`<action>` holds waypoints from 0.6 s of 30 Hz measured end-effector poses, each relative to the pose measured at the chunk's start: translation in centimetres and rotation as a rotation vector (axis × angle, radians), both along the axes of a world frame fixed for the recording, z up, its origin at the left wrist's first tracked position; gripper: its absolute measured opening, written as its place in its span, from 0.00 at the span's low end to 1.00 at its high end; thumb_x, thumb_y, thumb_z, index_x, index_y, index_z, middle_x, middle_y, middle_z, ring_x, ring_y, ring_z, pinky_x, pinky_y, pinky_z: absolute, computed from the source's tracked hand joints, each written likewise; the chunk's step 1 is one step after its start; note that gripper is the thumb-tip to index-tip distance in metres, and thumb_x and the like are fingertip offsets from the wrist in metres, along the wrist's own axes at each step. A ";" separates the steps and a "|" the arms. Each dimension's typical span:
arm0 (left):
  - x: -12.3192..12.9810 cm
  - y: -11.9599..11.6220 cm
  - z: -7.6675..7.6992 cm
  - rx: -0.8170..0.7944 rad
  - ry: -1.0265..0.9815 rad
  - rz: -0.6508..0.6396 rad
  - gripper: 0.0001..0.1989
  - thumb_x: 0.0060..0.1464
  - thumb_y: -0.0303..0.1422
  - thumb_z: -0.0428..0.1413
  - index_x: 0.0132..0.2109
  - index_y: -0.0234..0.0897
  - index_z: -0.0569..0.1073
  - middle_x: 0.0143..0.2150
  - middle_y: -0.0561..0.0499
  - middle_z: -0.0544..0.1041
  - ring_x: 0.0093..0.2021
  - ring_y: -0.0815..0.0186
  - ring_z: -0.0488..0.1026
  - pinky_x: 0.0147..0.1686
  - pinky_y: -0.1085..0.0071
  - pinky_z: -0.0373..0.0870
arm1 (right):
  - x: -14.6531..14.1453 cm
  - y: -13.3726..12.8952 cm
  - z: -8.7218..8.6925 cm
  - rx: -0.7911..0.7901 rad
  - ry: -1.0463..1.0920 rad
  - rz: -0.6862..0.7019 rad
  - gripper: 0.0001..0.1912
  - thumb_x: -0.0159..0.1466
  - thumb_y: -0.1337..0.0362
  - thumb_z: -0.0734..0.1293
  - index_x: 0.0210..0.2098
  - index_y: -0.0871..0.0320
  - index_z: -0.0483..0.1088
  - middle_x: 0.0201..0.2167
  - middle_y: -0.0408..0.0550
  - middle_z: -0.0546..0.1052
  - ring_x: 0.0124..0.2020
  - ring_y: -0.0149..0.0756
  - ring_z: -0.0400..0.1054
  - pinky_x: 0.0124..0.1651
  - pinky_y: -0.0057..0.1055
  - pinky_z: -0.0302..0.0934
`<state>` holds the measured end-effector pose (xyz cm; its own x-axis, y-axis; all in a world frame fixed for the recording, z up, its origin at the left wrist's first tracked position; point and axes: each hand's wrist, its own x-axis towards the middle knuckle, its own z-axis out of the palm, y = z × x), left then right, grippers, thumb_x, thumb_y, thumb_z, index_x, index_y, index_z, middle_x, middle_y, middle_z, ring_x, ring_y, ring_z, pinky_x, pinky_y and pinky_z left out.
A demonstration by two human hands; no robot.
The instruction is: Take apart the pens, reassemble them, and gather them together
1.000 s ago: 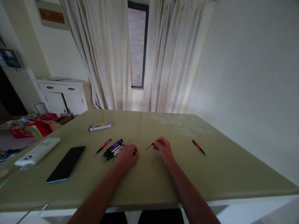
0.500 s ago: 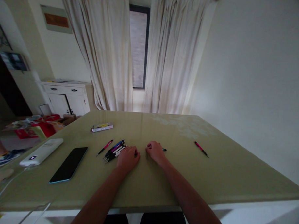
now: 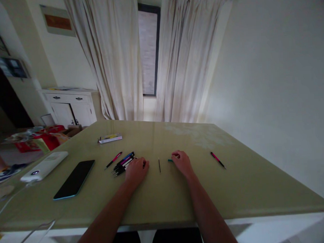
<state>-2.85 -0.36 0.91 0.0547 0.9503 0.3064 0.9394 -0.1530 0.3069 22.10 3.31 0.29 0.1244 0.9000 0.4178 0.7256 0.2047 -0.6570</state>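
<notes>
My left hand [image 3: 135, 171] rests on the table at the right end of a bunch of pens [image 3: 123, 164] with black, white, purple and blue barrels. Its fingers are curled, and a small dark piece shows by the thumb; I cannot make out what it is. A thin black pen refill [image 3: 159, 165] lies alone between my hands. Over a short green pen part [image 3: 170, 160], my right hand [image 3: 183, 162] has its fingers closed; most of that part is hidden beneath them. Left of the bunch lies a pink-and-black pen [image 3: 113, 160].
Another pink-and-black pen [image 3: 218, 160] lies on the right of the table [image 3: 249, 193]. At the left are a black phone [image 3: 74, 179] and a white device [image 3: 45, 166] with a cable. A small pen package [image 3: 109, 138] sits farther back.
My right hand has let go of the refill and moved right onto the green part. The refill now lies uncovered on the table. My left hand has hardly moved.
</notes>
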 end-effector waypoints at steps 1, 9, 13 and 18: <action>0.0 0.0 0.0 -0.001 -0.006 -0.015 0.15 0.64 0.41 0.47 0.35 0.39 0.74 0.34 0.45 0.78 0.40 0.56 0.75 0.39 0.65 0.64 | 0.1 0.1 -0.3 -0.016 -0.014 0.025 0.07 0.57 0.66 0.69 0.35 0.57 0.77 0.35 0.51 0.77 0.36 0.39 0.70 0.43 0.34 0.62; 0.0 0.0 0.1 0.012 -0.062 -0.087 0.13 0.61 0.42 0.53 0.34 0.38 0.72 0.35 0.47 0.78 0.40 0.59 0.74 0.39 0.67 0.63 | -1.1 -0.8 -0.8 -0.060 -0.162 0.076 0.08 0.55 0.70 0.71 0.33 0.52 0.79 0.38 0.50 0.77 0.44 0.44 0.68 0.47 0.39 0.57; 0.0 0.1 -0.3 0.013 -0.031 -0.136 0.09 0.61 0.36 0.52 0.34 0.38 0.72 0.34 0.47 0.78 0.40 0.59 0.73 0.40 0.67 0.63 | -1.6 -1.0 -0.6 -0.046 -0.188 0.063 0.08 0.56 0.71 0.69 0.33 0.52 0.78 0.38 0.49 0.77 0.44 0.43 0.67 0.49 0.38 0.55; 0.1 0.2 -0.3 0.004 0.007 -0.145 0.10 0.63 0.35 0.50 0.36 0.37 0.72 0.37 0.45 0.78 0.41 0.58 0.73 0.43 0.65 0.63 | -1.8 -1.2 -0.5 -0.032 -0.256 -0.023 0.12 0.56 0.75 0.66 0.31 0.53 0.78 0.38 0.49 0.77 0.45 0.44 0.66 0.50 0.40 0.52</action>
<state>-2.72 -0.18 0.65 0.1939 0.9310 0.3094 0.9093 -0.2889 0.2995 20.35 2.11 -0.17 0.0391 0.9113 0.4099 0.8735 0.1681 -0.4569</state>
